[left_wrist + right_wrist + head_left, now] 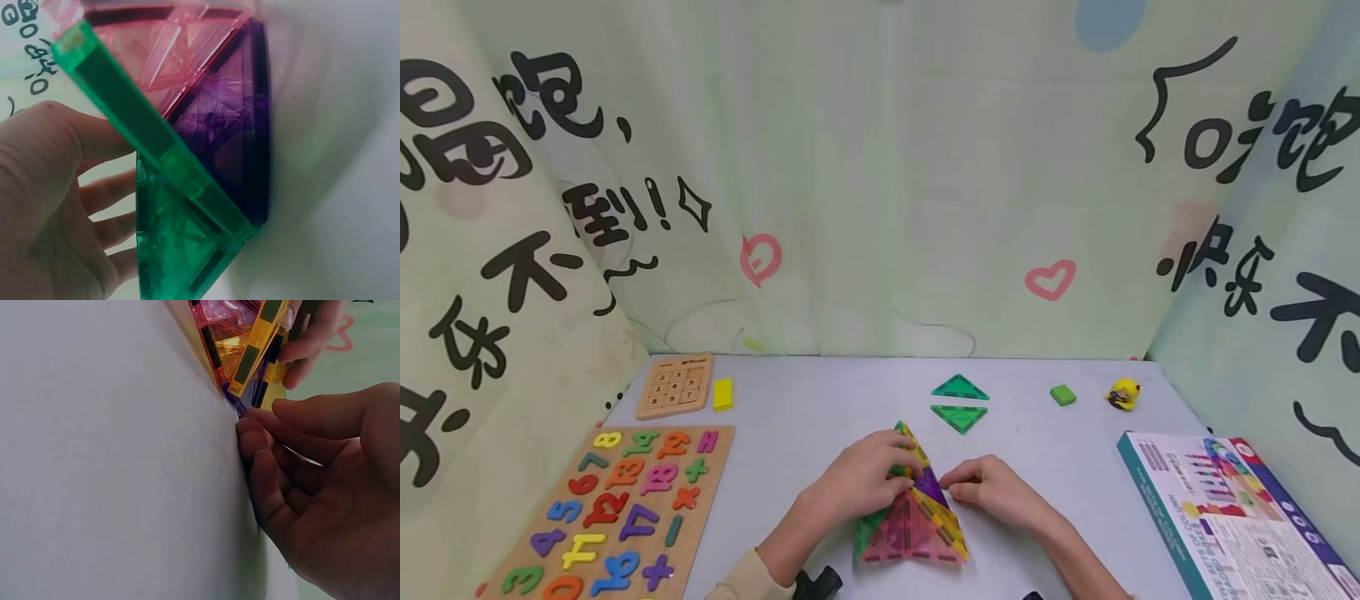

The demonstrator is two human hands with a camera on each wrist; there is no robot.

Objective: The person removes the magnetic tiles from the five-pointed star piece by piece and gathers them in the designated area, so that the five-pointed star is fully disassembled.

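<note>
In the head view a pyramid-like structure of translucent magnetic tiles stands at the table's front middle, with red, green, yellow and purple pieces. My left hand grips its left and upper side; in the left wrist view the fingers reach behind a green triangular tile. On the structure's right side, a purple tile sits between yellow tiles. My right hand has its loosely bent fingers at that tile's edge. In the right wrist view the index fingertip touches the purple tile, with the thumb apart.
Two green triangular tiles lie behind the structure. A wooden number board is at left, a sliding number puzzle and yellow block behind it. At right are a green block, a yellow duck and a box.
</note>
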